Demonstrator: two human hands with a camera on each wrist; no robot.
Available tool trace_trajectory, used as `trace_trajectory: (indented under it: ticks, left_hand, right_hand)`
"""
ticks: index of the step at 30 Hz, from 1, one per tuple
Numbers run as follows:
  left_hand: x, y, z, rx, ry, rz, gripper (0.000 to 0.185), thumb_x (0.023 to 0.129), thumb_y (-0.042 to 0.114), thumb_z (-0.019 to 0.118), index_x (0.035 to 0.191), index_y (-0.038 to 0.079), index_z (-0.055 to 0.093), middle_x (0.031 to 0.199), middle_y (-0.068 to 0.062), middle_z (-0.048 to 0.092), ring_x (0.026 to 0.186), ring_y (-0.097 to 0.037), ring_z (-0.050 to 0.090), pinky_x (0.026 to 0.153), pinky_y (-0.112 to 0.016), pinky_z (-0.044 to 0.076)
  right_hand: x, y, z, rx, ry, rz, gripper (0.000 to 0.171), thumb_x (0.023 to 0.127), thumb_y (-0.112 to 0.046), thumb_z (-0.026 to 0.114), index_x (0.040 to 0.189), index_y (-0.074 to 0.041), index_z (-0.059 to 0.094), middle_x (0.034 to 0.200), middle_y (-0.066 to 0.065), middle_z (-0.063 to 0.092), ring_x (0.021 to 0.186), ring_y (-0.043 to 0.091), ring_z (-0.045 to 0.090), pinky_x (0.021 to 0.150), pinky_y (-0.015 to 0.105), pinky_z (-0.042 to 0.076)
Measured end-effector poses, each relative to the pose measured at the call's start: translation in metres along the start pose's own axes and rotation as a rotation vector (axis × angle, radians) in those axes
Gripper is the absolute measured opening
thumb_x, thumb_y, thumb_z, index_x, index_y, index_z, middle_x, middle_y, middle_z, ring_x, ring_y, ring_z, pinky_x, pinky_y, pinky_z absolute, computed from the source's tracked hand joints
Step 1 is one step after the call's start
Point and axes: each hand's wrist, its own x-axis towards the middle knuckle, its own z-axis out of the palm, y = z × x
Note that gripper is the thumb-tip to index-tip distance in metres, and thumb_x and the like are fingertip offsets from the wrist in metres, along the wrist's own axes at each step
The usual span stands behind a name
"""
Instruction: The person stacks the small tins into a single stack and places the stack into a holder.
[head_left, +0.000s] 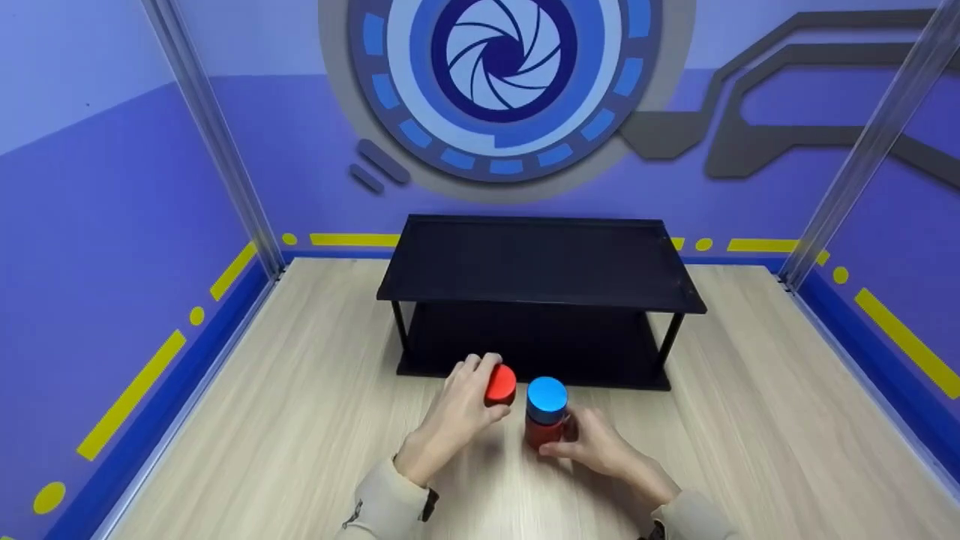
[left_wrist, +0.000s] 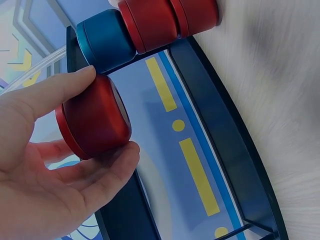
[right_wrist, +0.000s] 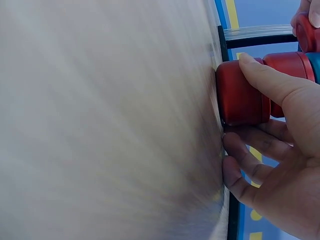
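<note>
A red round block [head_left: 501,384] [left_wrist: 95,122] is held off the table in my left hand [head_left: 457,416], pinched between thumb and fingers [left_wrist: 55,90]. Just to its right stands a stack of red blocks with a blue block on top [head_left: 547,401] [left_wrist: 105,40]. My right hand [head_left: 592,446] grips the red base of the stack [right_wrist: 242,92] [head_left: 541,433], thumb [right_wrist: 270,80] on one side and fingers curled under near the wooden table [head_left: 300,420].
A black two-level shelf [head_left: 536,262] stands behind the blocks in the middle of the table. Blue walls with yellow stripes [head_left: 135,390] and clear corner posts [head_left: 217,142] close in the table on three sides.
</note>
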Motion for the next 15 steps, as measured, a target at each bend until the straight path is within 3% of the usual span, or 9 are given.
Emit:
trace_trajectory:
  ticks: [15]
  left_hand:
    - [0.0034, 0.0051, -0.0048, -0.039, -0.002, 0.005, 0.060, 0.074, 0.020, 0.083, 0.124, 0.011, 0.053, 0.106, -0.009, 0.060, 0.095, -0.023, 0.059, 0.080, -0.036, 0.054]
  right_hand:
    - [0.0009, -0.0008, -0.0005, -0.016, 0.000, -0.005, 0.052, 0.075, -0.034, 0.081, 0.115, -0.006, 0.062, 0.101, 0.005, 0.072, 0.082, 0.004, 0.059, 0.070, 0.024, 0.048]
